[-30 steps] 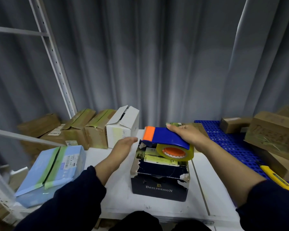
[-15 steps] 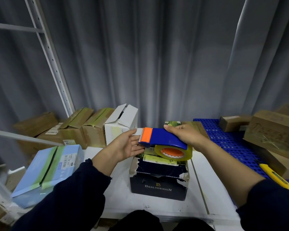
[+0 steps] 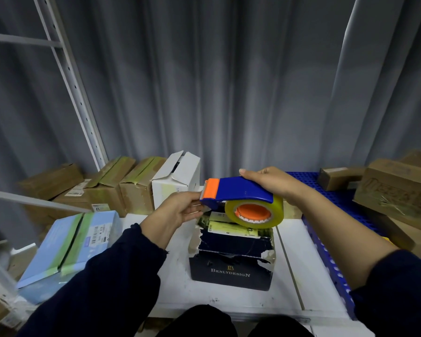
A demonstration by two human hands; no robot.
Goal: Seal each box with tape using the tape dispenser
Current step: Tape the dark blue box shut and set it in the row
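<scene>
A dark navy box (image 3: 231, 266) with torn edges and a "Benlydesign" print stands on the white table (image 3: 289, 271) in front of me. Over its top my right hand (image 3: 275, 182) grips a blue tape dispenser (image 3: 241, 192) with an orange tip and a yellowish tape roll (image 3: 254, 212). The dispenser is lifted a little above the box. My left hand (image 3: 178, 211) pinches at the dispenser's orange front end, where the tape end comes out.
A light blue taped box (image 3: 71, 246) lies at the left. Brown taped cartons (image 3: 129, 186) and an open white box (image 3: 176, 178) line the back. More brown cartons (image 3: 396, 188) sit on a blue perforated board (image 3: 326, 254) at the right. A grey curtain hangs behind.
My right hand has lifted the dispenser off the box top. My left hand has come from the box's left side up to the dispenser's front end and now pinches there.
</scene>
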